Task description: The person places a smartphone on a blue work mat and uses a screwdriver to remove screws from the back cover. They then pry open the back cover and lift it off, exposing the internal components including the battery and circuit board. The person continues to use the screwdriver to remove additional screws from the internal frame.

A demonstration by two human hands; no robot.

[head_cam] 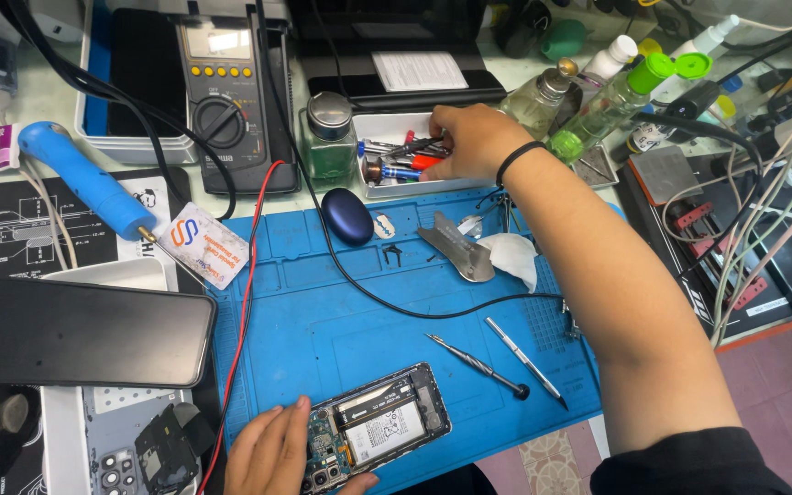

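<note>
My left hand [272, 454] grips the lower end of an opened phone [382, 426], whose battery and circuit board show, on the blue work mat [323, 321]. My right hand [469, 137] reaches far across the mat into a white tool tray [378, 128] and has its fingers among the screwdrivers and tweezers there; whether it grips one I cannot tell. A black band circles that wrist. Two thin screwdrivers [497, 362] lie on the mat to the right of the phone.
A dark phone [80, 332] lies face down at the left, a multimeter [226, 92] at the back, red and black leads across the mat. A blue hand tool [80, 174], a metal pry tool [456, 243], a dark blue case [347, 215] and several bottles [598, 101] surround the tray.
</note>
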